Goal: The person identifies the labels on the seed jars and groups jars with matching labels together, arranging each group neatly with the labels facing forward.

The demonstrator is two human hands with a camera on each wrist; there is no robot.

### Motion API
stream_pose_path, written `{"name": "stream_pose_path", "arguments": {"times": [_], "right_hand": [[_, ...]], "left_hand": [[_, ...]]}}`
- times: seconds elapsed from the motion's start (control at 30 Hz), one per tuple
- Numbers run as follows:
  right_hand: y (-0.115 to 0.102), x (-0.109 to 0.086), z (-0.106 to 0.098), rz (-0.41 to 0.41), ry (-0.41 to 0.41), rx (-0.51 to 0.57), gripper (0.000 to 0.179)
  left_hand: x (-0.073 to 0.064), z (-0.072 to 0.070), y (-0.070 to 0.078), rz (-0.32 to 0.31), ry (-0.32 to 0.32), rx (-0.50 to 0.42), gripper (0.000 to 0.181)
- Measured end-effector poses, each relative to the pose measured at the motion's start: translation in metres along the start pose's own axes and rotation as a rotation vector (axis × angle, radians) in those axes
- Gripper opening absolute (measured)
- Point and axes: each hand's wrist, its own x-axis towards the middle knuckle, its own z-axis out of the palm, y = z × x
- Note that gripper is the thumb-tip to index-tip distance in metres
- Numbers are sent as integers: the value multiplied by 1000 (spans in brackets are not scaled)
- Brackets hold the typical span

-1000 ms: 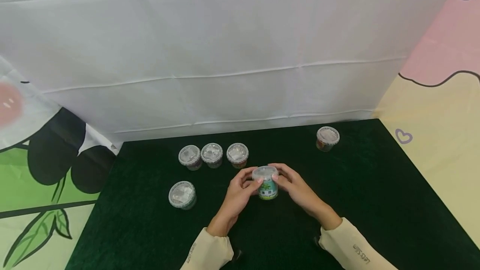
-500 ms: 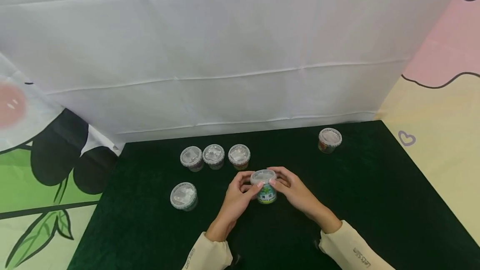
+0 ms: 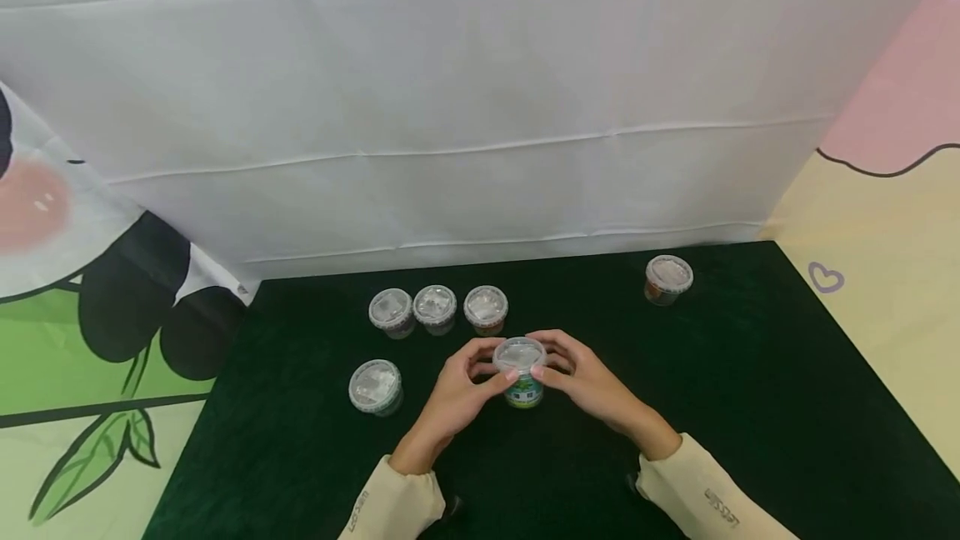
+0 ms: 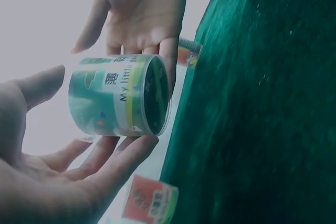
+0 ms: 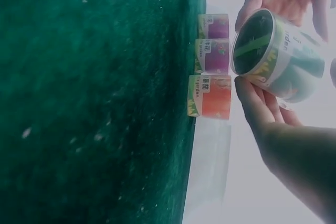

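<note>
Between both hands is a clear, lidded plastic tub [image 3: 523, 390] with a green label, lid facing up. The label reads "My little ga…" in the left wrist view. My left hand [image 3: 467, 377] holds its left side, thumb in front and fingers behind and below. My right hand [image 3: 585, 377] holds the opposite side, thumb near the lid rim. Both wrist views show the base of the tub [image 5: 254, 43], raised above the green cloth. Nearest to it stands an orange-labelled tub [image 5: 210, 97], just behind the left hand.
Two purple-labelled tubs [image 5: 212, 56] stand in a row with the orange one. Another lidded tub [image 3: 377, 386] is left of the left hand, and one more tub [image 3: 667, 277] stands at the back right. A white cloth wall [image 3: 480, 148] rises behind the green-covered table [image 3: 750, 407].
Both hands have shifted the tub slightly left and toward the person. Its label has turned somewhat, and the head view has swung slightly left. The other tubs stay in place.
</note>
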Motion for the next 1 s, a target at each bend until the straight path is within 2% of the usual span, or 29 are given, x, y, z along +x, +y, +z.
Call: {"name": "stream_pose_path", "arguments": {"times": [0.33, 0.67, 1.0], "right_hand": [[-8, 13, 11, -57, -73, 44, 57], [-10, 27, 28, -122, -135, 44, 60], [-7, 39, 44, -120, -177, 41, 62]], "left_hand": [[-10, -24, 5, 24, 7, 74, 54], [-21, -46, 6, 16, -2, 109, 57], [-30, -64, 1, 7, -24, 130, 57]]}}
